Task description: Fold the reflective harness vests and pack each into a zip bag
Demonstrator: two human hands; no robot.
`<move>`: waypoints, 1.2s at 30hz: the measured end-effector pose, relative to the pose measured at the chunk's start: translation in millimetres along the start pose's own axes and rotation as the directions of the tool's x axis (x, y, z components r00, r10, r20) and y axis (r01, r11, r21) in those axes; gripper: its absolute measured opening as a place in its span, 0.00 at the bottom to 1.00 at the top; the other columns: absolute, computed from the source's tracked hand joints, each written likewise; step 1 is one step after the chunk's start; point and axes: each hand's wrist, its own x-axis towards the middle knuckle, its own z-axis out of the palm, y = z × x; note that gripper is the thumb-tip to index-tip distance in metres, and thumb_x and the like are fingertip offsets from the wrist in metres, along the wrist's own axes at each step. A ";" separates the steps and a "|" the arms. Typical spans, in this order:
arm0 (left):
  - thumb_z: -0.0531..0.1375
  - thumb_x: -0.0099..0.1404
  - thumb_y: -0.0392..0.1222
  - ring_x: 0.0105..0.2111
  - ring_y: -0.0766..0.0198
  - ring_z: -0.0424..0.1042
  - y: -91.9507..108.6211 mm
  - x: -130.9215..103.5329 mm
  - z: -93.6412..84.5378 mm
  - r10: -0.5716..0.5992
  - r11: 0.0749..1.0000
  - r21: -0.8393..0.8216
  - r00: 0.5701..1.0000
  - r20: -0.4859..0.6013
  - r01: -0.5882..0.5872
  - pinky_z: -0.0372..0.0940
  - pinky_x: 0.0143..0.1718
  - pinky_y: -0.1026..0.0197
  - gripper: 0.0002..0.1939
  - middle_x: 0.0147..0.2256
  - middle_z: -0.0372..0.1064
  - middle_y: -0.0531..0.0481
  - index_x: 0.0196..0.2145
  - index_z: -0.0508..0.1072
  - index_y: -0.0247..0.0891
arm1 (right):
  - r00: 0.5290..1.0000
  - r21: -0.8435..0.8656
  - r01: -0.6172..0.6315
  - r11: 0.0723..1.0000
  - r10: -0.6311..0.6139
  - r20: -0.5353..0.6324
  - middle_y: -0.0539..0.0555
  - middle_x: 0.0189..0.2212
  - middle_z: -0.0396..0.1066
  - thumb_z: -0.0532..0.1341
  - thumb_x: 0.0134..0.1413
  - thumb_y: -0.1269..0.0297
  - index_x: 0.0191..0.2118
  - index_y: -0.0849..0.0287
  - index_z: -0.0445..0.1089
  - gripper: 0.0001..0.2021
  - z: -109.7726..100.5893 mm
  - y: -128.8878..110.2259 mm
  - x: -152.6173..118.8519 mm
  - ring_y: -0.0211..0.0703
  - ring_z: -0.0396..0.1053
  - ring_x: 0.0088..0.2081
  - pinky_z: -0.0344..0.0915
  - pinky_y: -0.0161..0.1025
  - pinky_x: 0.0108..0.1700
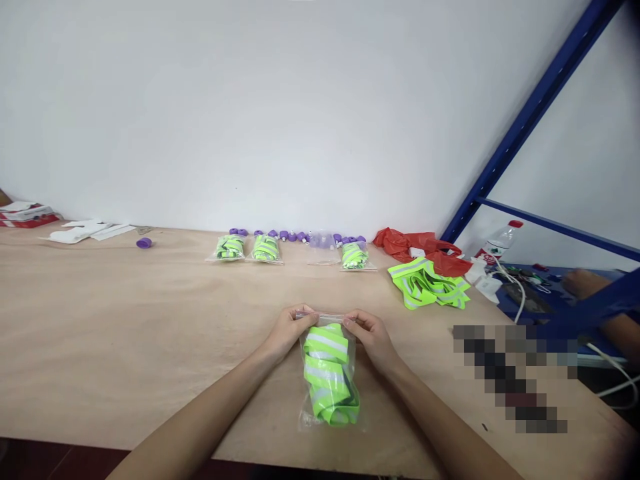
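Note:
A clear zip bag [354,357] lies near the front of the wooden table, its zip edge pointing away from me. Inside it are folded reflective straps [327,373], neon yellow-green with silver stripes. My left hand [291,328] pinches the left corner of the zip edge between thumb and fingers. At the right corner, my right hand [371,335] pinches the same edge. Whether the zip is sealed cannot be made out.
Filled bags [230,248] stand along the back beside purple rolled items [300,237]. Loose reflective straps [425,283] and a red plastic bag [415,243] lie at right. A blue metal frame [525,127] borders the right; another person's hand [583,283] is beyond it. A pixelated patch covers the table's right side.

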 end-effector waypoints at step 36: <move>0.70 0.51 0.57 0.28 0.61 0.72 179.3 82.4 -63.0 0.298 0.678 0.691 0.953 0.052 -0.249 0.64 0.24 0.64 0.20 0.33 0.78 0.43 0.31 0.82 0.36 | 0.995 0.260 -0.099 0.961 0.102 0.004 0.51 0.27 0.75 0.64 0.49 0.37 0.40 0.59 0.72 0.27 2.1 16.9 9.8 0.36 0.69 0.19 0.65 0.34 0.21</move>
